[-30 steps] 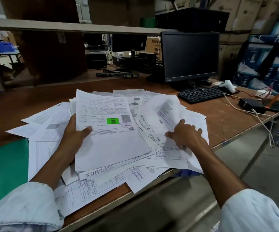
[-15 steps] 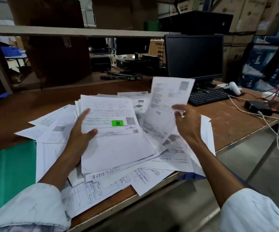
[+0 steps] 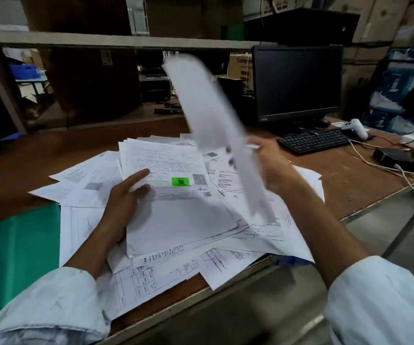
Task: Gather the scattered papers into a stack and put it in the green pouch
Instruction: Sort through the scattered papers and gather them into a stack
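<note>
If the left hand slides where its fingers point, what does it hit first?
The left hand rests on the top sheet, so it meets more of that, near the green sticker. The lifted sheet beyond looks higher; depth is unclear.

Two hands (image 3: 126,202) (image 3: 275,168), one raised sheet (image 3: 213,115), one pouch (image 3: 14,245)
</note>
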Tool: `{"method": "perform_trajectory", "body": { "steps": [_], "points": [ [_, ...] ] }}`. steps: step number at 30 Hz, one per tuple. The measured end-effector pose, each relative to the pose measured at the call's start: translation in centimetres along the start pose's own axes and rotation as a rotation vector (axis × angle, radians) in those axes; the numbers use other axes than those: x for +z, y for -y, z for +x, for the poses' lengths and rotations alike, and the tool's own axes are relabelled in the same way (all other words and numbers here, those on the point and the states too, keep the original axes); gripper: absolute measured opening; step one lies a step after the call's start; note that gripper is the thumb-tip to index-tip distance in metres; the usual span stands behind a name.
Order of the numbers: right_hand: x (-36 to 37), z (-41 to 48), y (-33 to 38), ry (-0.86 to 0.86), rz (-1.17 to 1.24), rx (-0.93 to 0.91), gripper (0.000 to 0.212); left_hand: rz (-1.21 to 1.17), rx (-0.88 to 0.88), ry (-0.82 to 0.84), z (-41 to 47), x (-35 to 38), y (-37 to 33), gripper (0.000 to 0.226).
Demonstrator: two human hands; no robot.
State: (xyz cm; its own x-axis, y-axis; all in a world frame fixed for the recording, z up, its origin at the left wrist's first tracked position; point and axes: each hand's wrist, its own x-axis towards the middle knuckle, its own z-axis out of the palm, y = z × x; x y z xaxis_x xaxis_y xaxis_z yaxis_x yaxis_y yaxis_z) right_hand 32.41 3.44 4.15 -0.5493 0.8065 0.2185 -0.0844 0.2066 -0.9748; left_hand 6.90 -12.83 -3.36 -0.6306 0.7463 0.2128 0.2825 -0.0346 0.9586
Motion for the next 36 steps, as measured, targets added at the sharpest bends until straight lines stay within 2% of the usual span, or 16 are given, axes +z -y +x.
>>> {"method": "perform_trajectory", "body": {
  "steps": [2,4,6,7,9,11,14,17,19,20,22,27,30,31,34,36],
  "points": [
    [1.6,0.2,-2.7,-0.035,-0.380,0.023,0.025,-0.075,-0.038,-0.054,-0.5,0.4,-0.9,0.024],
    [3.0,0.0,-4.3,-0.038,-0.443,0.052,0.025,-0.198,-0.113,-0.086,-1.1,0.5,-1.4,0.031],
    [4.2,-0.1,-4.9,-0.064,-0.505,0.073,0.028,-0.331,-0.191,-0.047,-1.2,0.3,-1.6,0.042],
    [4.7,0.1,-5.1,-0.056,-0.538,0.076,0.031,-0.339,-0.200,-0.009,-1.1,0.3,-1.6,0.039],
    [5.7,0.1,-5.1,0.003,-0.567,0.050,0.039,-0.182,-0.142,0.046,-0.8,0.0,-1.0,0.032],
    [6.2,0.2,-5.1,0.047,-0.585,0.015,0.044,-0.065,-0.095,0.035,-0.4,-0.1,-0.2,0.045],
    [4.9,1.0,-5.0,-0.042,-0.754,0.001,0.043,-0.036,-0.048,0.008,-0.2,-0.4,0.4,0.063],
    [0.6,1.6,-6.4,-0.115,-1.242,0.219,0.071,-0.043,-0.005,0.005,0.0,-0.4,0.3,0.082],
    [-2.4,1.0,-7.5,-0.038,-1.375,0.350,0.096,-0.054,0.024,0.018,0.0,-0.1,0.3,0.085],
    [-3.5,0.7,-8.0,0.015,-1.384,0.363,0.104,-0.062,0.030,0.020,0.1,-0.1,0.4,0.085],
    [-5.3,0.2,-8.1,0.086,-1.363,0.387,0.103,-0.055,0.031,0.022,0.2,0.0,0.5,0.085],
    [-9.9,0.5,-6.8,0.060,-1.425,0.504,0.077,-0.051,0.022,0.019,0.4,-0.2,0.9,0.083],
    [-10.2,0.2,-7.2,-0.071,-1.569,0.406,0.050,-0.045,0.022,0.019,0.3,-0.2,0.8,0.082],
    [-9.6,-0.2,-7.3,-0.121,-1.548,0.388,0.055,-0.034,0.028,0.019,0.2,-0.1,0.7,0.081],
    [-6.4,-1.5,-7.9,-0.150,-1.409,0.415,0.106,-0.012,0.038,0.006,0.2,0.0,0.7,0.081],
    [-4.9,-1.7,-8.3,-0.131,-1.396,0.404,0.118,-0.017,0.030,0.005,0.3,0.0,0.8,0.081]
  ]
}}
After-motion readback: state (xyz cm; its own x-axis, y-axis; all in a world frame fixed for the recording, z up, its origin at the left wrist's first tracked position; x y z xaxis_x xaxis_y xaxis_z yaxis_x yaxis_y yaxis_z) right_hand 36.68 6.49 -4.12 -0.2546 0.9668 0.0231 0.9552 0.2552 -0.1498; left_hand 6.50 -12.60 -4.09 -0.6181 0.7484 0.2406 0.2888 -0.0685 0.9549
